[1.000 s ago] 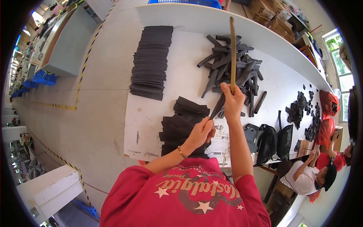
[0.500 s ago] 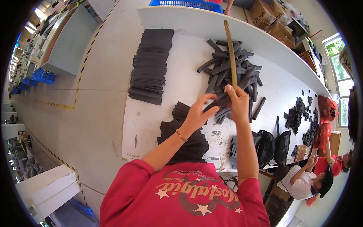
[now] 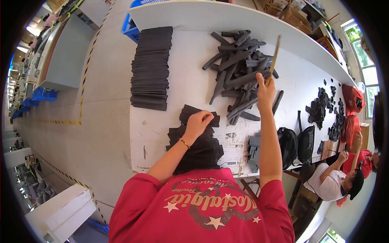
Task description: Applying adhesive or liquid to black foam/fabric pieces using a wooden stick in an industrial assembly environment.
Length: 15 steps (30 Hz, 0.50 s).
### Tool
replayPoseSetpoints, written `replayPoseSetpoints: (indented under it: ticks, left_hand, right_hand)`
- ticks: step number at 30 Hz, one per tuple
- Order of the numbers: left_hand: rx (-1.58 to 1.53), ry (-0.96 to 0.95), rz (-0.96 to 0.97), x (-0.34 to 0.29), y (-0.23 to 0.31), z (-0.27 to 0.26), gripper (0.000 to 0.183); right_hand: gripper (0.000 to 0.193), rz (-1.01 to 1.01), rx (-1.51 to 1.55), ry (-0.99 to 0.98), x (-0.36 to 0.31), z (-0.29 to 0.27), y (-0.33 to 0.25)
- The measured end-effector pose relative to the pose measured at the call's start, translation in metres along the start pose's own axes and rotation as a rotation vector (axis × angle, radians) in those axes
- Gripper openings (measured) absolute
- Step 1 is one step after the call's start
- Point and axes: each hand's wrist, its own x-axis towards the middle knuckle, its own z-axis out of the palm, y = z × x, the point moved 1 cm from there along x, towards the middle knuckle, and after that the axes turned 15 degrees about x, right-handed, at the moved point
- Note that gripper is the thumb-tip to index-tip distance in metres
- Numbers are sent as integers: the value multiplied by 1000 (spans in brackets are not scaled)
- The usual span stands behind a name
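Observation:
My right hand point(image 3: 265, 92) is closed round a thin tan stick point(image 3: 275, 56), which slants up and away to the right. That hand hovers at the right side of a loose pile of black fabric tubes point(image 3: 233, 60). Close to my body, my left hand point(image 3: 198, 124) is over a fanned stack of flat black fabric pieces point(image 3: 194, 150). Its fingers are pinched together at the far part of the stack; whether a piece is between them is hidden.
A long, neat row of flat black pieces point(image 3: 150, 69) lies at the left. Black bags point(image 3: 306, 146), black scraps point(image 3: 318, 109) and red bags point(image 3: 352, 99) are to the right, where people point(image 3: 334, 182) sit. A raised board point(image 3: 202, 14) edges the far side, with a blue crate point(image 3: 130, 29) beyond.
My left hand has drawn back from the tube beside my right hand to the near stack. My right hand has moved farther away and right, tipping the stick rightward.

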Motion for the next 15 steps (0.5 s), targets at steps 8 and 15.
replayPoseSetpoints:
  ticks: [8, 15]
  left_hand:
    - [638, -208, 413, 35, -45, 33, 16]
    - [21, -353, 68, 50, -24, 0, 18]
  right_hand:
    - [16, 85, -187, -394, -118, -81, 80]
    - [16, -290, -596, -621, -151, -142, 58]
